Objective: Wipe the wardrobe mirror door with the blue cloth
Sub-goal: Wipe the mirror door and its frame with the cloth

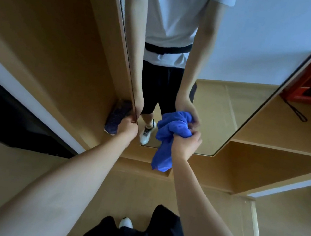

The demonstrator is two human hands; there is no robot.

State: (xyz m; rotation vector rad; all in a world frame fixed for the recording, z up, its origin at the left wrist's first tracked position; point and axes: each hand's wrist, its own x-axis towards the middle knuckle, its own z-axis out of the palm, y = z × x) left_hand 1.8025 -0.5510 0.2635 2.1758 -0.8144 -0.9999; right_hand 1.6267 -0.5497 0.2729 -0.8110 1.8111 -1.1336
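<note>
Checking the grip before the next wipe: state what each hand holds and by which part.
Right hand grips the blue cloth by its bunched upper part against the mirror; the tail hangs free. Left hand grips the mirror door's left edge near the bottom.

Tan floor (135,186) (dark shoe (116,119) on it)

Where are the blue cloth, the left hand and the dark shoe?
blue cloth (164,139): head view, bunched middle.
left hand (127,126): head view, back of hand at the door edge.
dark shoe (117,118): head view, its upper.
</note>
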